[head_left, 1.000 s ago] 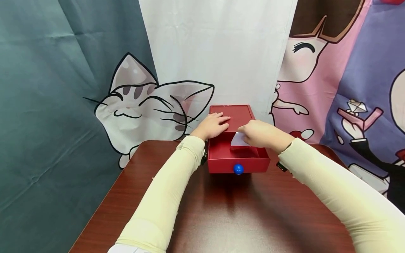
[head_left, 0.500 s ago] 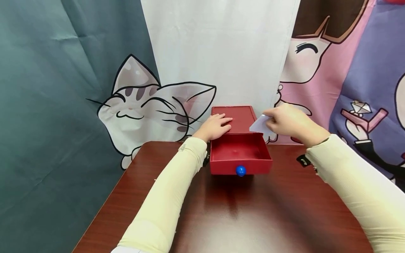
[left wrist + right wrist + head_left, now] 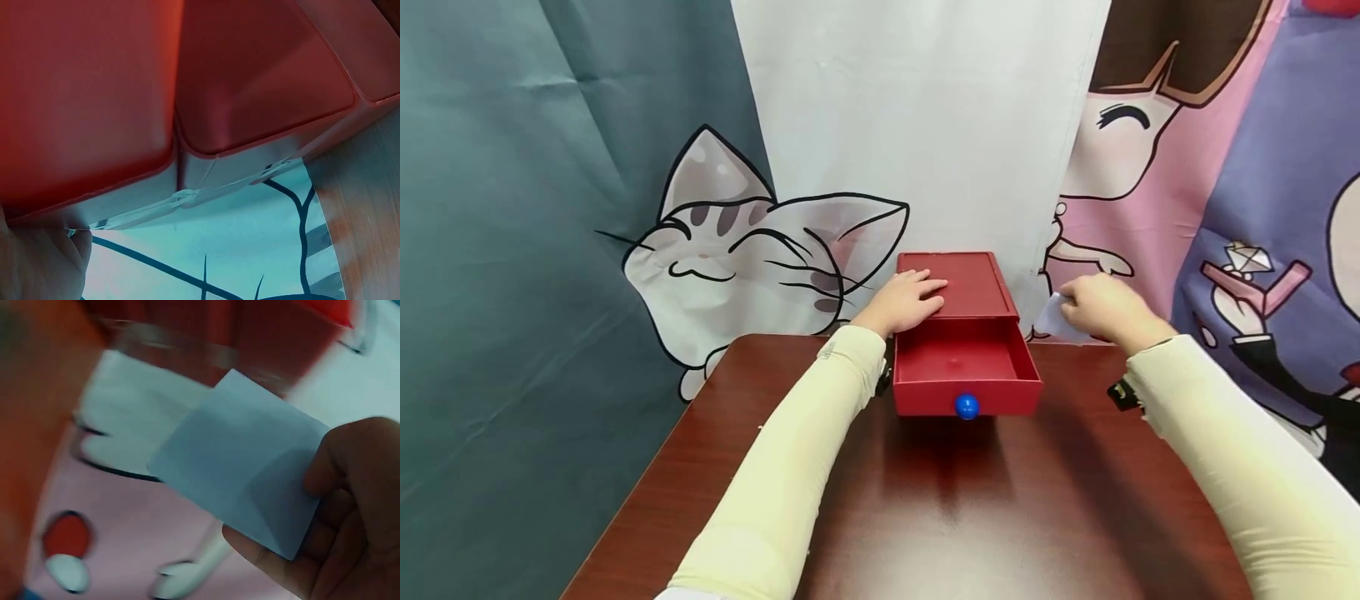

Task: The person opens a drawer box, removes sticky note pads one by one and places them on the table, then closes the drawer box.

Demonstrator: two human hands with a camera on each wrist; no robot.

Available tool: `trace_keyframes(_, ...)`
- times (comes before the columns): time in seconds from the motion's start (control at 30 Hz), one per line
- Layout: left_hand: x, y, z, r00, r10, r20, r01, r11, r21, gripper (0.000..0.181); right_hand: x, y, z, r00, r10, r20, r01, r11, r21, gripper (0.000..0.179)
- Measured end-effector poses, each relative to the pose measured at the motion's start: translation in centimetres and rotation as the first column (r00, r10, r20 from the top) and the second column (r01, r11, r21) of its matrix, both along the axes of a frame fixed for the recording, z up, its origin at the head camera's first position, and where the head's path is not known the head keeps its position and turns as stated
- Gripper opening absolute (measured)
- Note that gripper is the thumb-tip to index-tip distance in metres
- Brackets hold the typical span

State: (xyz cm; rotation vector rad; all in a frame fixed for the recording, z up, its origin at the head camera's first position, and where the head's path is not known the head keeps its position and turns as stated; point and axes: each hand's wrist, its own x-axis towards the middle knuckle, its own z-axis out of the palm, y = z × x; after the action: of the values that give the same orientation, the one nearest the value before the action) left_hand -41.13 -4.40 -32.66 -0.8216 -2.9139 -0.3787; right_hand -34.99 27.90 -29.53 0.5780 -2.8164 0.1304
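A red box [image 3: 973,285] stands at the back of the table, its drawer [image 3: 968,397] pulled out toward me. A round blue knob [image 3: 967,407] sits on the drawer front, and I see nothing lying inside. My left hand [image 3: 904,302] rests flat on the left part of the box top, fingers extended; only a bit of it shows in the left wrist view. Right of the box, above the table, my right hand [image 3: 1108,310] pinches a small pale square piece of paper [image 3: 240,459] between thumb and fingers. Its near corner is covered by the thumb and fingers.
The dark reddish-brown wooden table [image 3: 1015,508] extends in front of the box and to both sides. Close behind it hangs a printed cloth [image 3: 925,125] with cartoon figures.
My right hand has lifted the paper from the open drawer and moved right, then slightly lower, beside the box. The left hand has kept its place on the box top.
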Motion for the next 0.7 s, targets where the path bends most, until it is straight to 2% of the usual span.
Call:
trace_keyframes(0.13, 0.1, -0.7, 0.0, 1.0, 0.017, -0.002, -0.017, 1.0, 0.004, 0.052, -1.4, 0.0, -4.6, 0.998, 0.044, 0.054, -0.043, 0.999, -0.006, 0.015)
trace_keyframes(0.23, 0.1, -0.8, -0.1, 1.0, 0.012, 0.006, -0.012, 1.0, -0.001, 0.052, -1.8, 0.3, -7.9, 0.996, 0.075, 0.046, -0.074, 0.997, -0.02, 0.018)
trace_keyframes(0.33, 0.1, -0.5, -0.1, 1.0, -0.001, 0.002, 0.001, 1.0, 0.001, 0.052, -2.0, 0.8, -10.5, 0.997, 0.078, 0.025, -0.078, 0.996, -0.032, 0.026)
trace_keyframes(0.47, 0.0, 0.0, -0.1, 1.0, -0.009, -0.005, 0.009, 1.0, 0.008, 0.052, -2.1, 1.2, -13.2, 0.997, 0.069, 0.022, -0.068, 0.996, -0.049, 0.03)
trace_keyframes(0.7, -0.2, 0.4, -0.3, 1.0, -0.014, 0.005, 0.014, 1.0, 0.003, 0.053, -1.9, 1.2, -16.2, 0.992, 0.095, 0.079, -0.094, 0.995, -0.018, 0.015)
